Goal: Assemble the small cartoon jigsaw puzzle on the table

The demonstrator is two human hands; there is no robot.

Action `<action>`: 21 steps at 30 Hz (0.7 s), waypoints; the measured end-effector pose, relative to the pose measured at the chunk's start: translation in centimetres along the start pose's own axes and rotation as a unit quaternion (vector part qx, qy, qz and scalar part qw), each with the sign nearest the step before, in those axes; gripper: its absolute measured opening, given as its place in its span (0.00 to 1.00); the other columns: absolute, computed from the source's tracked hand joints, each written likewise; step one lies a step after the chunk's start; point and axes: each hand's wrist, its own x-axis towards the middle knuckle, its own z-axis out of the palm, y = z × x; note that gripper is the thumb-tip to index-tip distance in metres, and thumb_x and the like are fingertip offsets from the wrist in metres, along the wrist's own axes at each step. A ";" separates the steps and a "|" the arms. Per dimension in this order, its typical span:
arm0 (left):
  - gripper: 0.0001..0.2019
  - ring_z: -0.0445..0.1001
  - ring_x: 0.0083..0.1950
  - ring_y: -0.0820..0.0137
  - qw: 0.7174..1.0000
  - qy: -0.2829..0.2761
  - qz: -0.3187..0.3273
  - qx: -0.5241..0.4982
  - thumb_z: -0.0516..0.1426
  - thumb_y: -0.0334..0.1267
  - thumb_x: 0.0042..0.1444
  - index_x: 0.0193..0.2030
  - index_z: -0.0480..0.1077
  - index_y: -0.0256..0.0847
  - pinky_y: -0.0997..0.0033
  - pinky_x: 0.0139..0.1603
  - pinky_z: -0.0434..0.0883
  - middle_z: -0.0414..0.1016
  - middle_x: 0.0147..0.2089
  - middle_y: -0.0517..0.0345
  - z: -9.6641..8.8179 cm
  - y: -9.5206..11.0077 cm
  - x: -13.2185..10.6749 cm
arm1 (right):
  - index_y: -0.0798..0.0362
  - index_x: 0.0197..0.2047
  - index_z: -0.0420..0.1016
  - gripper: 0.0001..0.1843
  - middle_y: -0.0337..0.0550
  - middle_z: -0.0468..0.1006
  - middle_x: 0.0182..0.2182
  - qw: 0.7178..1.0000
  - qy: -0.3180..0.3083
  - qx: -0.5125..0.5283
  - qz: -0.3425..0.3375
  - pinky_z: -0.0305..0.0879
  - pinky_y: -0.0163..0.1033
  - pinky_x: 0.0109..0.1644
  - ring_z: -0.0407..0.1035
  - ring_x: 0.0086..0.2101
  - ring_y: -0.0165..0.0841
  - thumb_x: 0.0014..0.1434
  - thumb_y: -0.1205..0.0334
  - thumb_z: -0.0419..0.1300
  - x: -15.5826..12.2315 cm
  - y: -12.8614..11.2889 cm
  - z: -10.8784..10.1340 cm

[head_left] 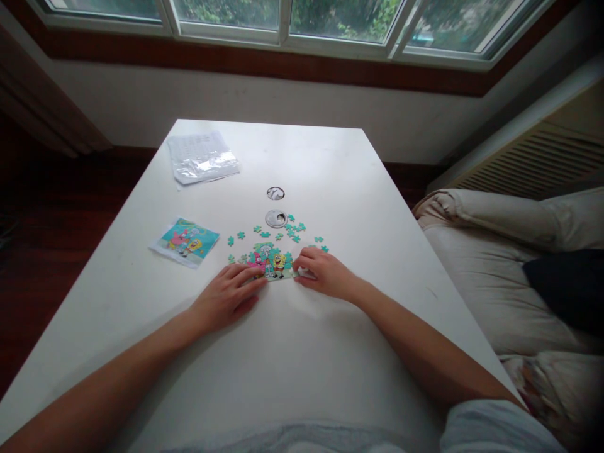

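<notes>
A partly joined jigsaw puzzle with cartoon figures lies on the white table in front of me. My left hand rests at its lower left edge, fingers stretched out and touching the border. At the right edge, my right hand has its thumb and fingers curled together around a puzzle piece, mostly covered by the fingertips. Loose teal puzzle pieces lie scattered in an arc beyond the joined part. Left of them is a picture card in a clear sleeve, showing similar figures.
A clear plastic bag with papers lies at the table's far left. Two round fittings, a hole and a grey ring cover, sit in the middle of the white table. A beige sofa stands at the right.
</notes>
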 end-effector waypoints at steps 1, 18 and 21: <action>0.20 0.70 0.64 0.55 1.000 0.003 -0.001 -0.003 0.56 0.36 0.69 0.66 0.69 0.47 0.48 0.64 0.69 0.71 0.67 0.49 0.0 0.0 0.0 | 0.50 0.45 0.76 0.07 0.46 0.74 0.42 1.000 -0.003 -0.003 -0.004 0.64 0.39 0.46 0.68 0.42 0.37 0.62 0.66 0.65 0.0 0.0 0.0; 0.20 0.69 0.65 0.54 1.000 0.001 0.000 -0.003 0.55 0.37 0.69 0.66 0.69 0.46 0.48 0.64 0.68 0.71 0.68 0.49 -0.1 0.0 -0.1 | 0.50 0.45 0.75 0.07 0.46 0.75 0.43 0.998 0.000 -0.056 0.023 0.64 0.41 0.47 0.68 0.44 0.39 0.65 0.60 0.65 -0.4 0.6 -0.3; 0.20 0.69 0.65 0.55 1.000 -0.003 0.000 -0.005 0.55 0.37 0.69 0.67 0.68 0.46 0.48 0.64 0.68 0.70 0.68 0.49 -0.1 0.0 -0.1 | 0.50 0.47 0.75 0.07 0.47 0.75 0.43 0.998 -0.008 -0.066 0.018 0.64 0.41 0.47 0.68 0.44 0.38 0.65 0.67 0.61 -0.3 0.4 -0.2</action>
